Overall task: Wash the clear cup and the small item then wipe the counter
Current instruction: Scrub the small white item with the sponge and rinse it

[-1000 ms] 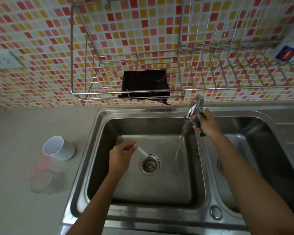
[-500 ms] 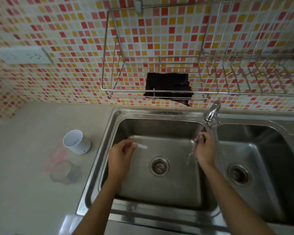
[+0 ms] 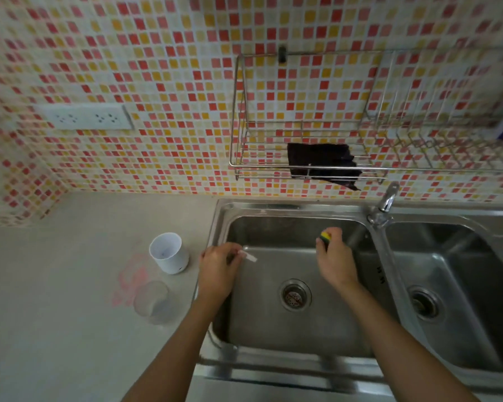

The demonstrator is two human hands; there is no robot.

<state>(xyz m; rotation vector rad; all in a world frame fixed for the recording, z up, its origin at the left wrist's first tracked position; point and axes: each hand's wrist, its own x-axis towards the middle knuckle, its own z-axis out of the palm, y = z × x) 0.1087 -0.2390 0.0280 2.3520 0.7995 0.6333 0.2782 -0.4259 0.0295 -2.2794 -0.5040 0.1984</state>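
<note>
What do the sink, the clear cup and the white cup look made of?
The sink looks like brushed stainless steel: grey, with dull metallic reflections. The clear cup is see-through, glass or plastic; I cannot tell which. The white cup is opaque and matte, probably plastic, perhaps ceramic.

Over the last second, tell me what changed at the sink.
The right hand, gripping the sponge, came off the tap and down into the left basin. The left hand, pinching the small white item, drew back from above the drain toward the basin's left edge. The clear cup, white cup and dark cloth stayed put.
</note>
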